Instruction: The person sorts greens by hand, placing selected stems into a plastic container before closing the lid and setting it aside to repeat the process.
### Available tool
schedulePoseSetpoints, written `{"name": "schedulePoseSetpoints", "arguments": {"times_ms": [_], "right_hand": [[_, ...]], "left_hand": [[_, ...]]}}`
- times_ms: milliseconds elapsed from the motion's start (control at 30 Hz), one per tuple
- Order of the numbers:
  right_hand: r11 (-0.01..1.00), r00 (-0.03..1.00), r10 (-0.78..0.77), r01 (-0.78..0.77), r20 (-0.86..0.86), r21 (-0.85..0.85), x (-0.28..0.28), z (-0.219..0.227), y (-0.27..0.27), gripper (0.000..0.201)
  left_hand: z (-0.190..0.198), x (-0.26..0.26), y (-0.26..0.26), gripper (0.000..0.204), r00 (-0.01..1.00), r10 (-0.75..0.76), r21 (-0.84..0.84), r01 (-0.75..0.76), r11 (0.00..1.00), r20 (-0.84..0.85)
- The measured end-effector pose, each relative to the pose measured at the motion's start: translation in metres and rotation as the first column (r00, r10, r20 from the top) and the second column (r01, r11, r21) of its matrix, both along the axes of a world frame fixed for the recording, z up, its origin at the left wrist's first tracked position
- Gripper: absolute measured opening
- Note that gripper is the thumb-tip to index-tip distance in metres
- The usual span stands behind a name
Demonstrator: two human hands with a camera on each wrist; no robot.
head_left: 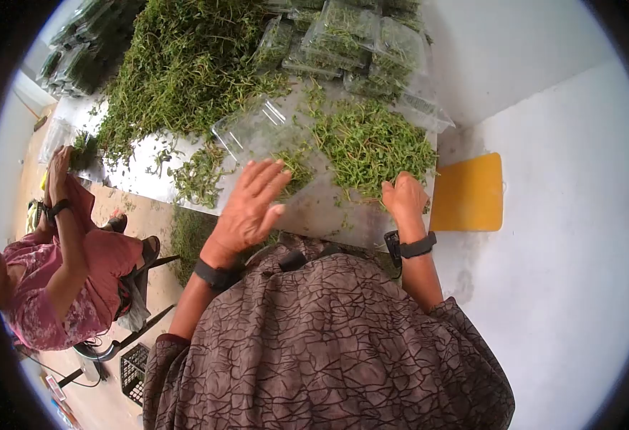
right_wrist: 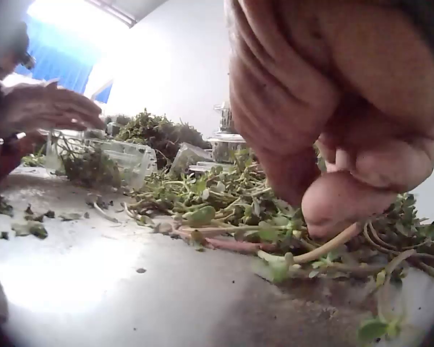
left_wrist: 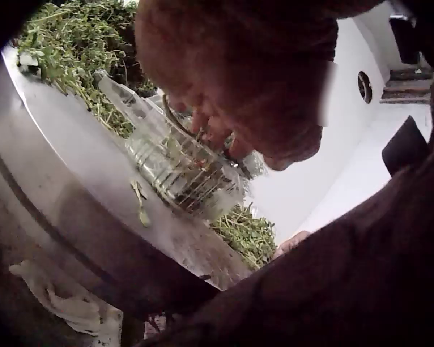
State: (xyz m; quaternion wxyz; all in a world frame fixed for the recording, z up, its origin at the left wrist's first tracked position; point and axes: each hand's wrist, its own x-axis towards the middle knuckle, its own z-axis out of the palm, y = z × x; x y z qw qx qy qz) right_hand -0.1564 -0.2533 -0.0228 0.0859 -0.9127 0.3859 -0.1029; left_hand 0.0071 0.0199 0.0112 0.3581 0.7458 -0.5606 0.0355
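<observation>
1. Crackle-patterned brown garment (head_left: 322,337) fills the foreground, below two hands at a metal table (head_left: 368,221)
2. Left hand (head_left: 250,208), fingers extended, is poised over one open clear clamshell (head_left: 253,131) containing green sprigs (head_left: 293,168)
3. Right hand (head_left: 406,201), fingers curled, pinches stems at one loose pile (head_left: 372,147) by the table's right edge, near one yellow panel (head_left: 470,192)
4. Filled clamshells (head_left: 339,39), too overlapped to count, stack behind; one large heap (head_left: 185,64) of greens rises left; bare tabletop runs along the near edge

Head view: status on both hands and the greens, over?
Left hand above open, clear plastic container. Right hand curled at loose green leafy pile. Nothing visibly blocking either hand.
</observation>
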Motion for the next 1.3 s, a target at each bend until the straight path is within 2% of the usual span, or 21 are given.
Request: {"name": "schedulePoseSetpoints", "arguments": {"times_ms": [67, 100, 167, 300, 367, 400, 467, 533, 567, 600, 633, 667, 700, 767, 800, 900, 1000, 1033, 1100, 1233, 1300], "right_hand": [[0.995, 0.998, 0.028, -0.023, 0.047, -0.098, 0.001, -0.010, -0.005, 0.026], [0.995, 0.998, 0.027, -0.022, 0.055, -0.101, 0.000, -0.008, -0.005, 0.026], [0.996, 0.968, 0.084, -0.080, 0.236, -0.026, -0.005, -0.003, -0.005, 0.022], [0.996, 0.972, 0.051, -0.031, 0.228, -0.088, -0.004, 0.021, 0.001, 0.024], [0.993, 0.995, -0.094, 0.097, -0.045, 0.066, -0.001, 0.042, 0.010, 0.023], [0.993, 0.995, -0.093, 0.096, -0.046, 0.067, 0.000, 0.040, 0.011, 0.023], [0.993, 0.984, -0.041, 0.060, -0.175, 0.101, 0.001, 0.030, 0.014, 0.027], [0.997, 0.991, -0.018, 0.027, -0.133, 0.066, 0.001, 0.006, 0.008, 0.028], [1.000, 0.996, -0.001, 0.004, -0.088, 0.029, 0.000, -0.004, 0.002, 0.029], [0.999, 0.996, 0.004, -0.001, -0.090, 0.034, 0.001, 0.001, 0.003, 0.029], [0.999, 1.000, -0.009, 0.009, -0.008, 0.048, 0.001, 0.007, 0.002, 0.027], [0.998, 0.997, -0.022, 0.017, 0.072, 0.065, 0.000, 0.013, 0.002, 0.026], [0.997, 0.998, -0.016, 0.010, 0.069, 0.076, 0.001, 0.023, 0.003, 0.026], [0.992, 0.997, -0.046, 0.038, 0.066, 0.123, 0.001, 0.046, 0.005, 0.020], [0.997, 0.991, -0.015, 0.005, 0.131, 0.073, 0.001, 0.051, 0.007, 0.016], [0.998, 0.980, 0.045, -0.053, 0.194, 0.036, 0.006, 0.042, 0.004, 0.018], [0.993, 0.963, 0.115, -0.121, 0.245, 0.007, 0.010, 0.033, 0.004, 0.019], [0.992, 0.963, 0.122, -0.128, 0.241, 0.012, 0.011, 0.032, 0.006, 0.019], [0.996, 0.988, 0.081, -0.077, 0.131, -0.040, 0.014, 0.030, 0.009, 0.015], [0.993, 0.989, 0.113, -0.115, 0.091, 0.009, 0.014, 0.016, 0.008, 0.012], [0.953, 0.957, 0.272, -0.253, 0.098, -0.167, 0.012, 0.005, 0.004, 0.018]], "left_hand": [[-0.017, -0.001, -0.007, 0.049, 0.995, -0.020, 0.142, 0.006, 0.990, 0.097], [-0.018, 0.001, -0.007, 0.049, 0.994, -0.020, 0.139, 0.006, 0.990, 0.104], [-0.021, 0.003, -0.005, 0.051, 0.994, -0.060, 0.309, 0.029, 0.951, 0.091], [-0.011, 0.005, -0.001, 0.040, 0.997, -0.031, 0.294, 0.010, 0.956, 0.067], [-0.012, 0.006, -0.003, 0.036, 0.998, -0.036, 0.278, 0.023, 0.960, 0.043], [-0.012, 0.006, -0.004, 0.033, 0.999, -0.042, 0.265, 0.037, 0.964, 0.015], [-0.011, 0.008, -0.009, 0.032, 0.997, -0.075, 0.306, 0.067, 0.950, 0.014], [-0.006, 0.014, -0.011, 0.033, 0.993, -0.118, 0.417, 0.102, 0.903, 0.011], [-0.006, 0.014, -0.009, 0.033, 0.994, -0.111, 0.419, 0.096, 0.903, 0.011], [-0.006, 0.013, -0.005, 0.034, 0.996, -0.077, 0.283, 0.063, 0.957, 0.039], [-0.005, 0.013, -0.001, 0.036, 0.997, -0.038, 0.143, 0.029, 0.989, 0.060], [-0.001, 0.014, 0.006, 0.038, 0.997, 0.007, 0.116, -0.016, 0.993, 0.075], [0.005, 0.013, 0.012, 0.038, 0.997, 0.013, 0.126, -0.022, 0.992, 0.072], [0.011, 0.007, 0.021, 0.038, 0.982, 0.188, 0.003, -0.188, 0.982, 0.006], [0.004, 0.007, 0.025, 0.039, 0.979, 0.203, -0.012, -0.203, 0.979, 0.016], [-0.008, 0.004, 0.029, 0.038, 0.985, 0.153, 0.075, -0.159, 0.984, 0.082], [-0.010, 0.000, 0.026, 0.038, 0.988, 0.134, 0.140, -0.144, 0.980, 0.078], [-0.009, -0.002, 0.025, 0.038, 0.991, 0.122, 0.182, -0.130, 0.975, 0.059], [-0.010, -0.002, 0.022, 0.037, 0.988, 0.140, 0.159, -0.149, 0.976, 0.066], [-0.012, 0.003, 0.016, 0.035, 0.990, 0.122, 0.178, -0.132, 0.975, 0.065], [-0.013, 0.007, 0.014, 0.035, 0.998, 0.028, 0.198, -0.037, 0.979, 0.050]]}}
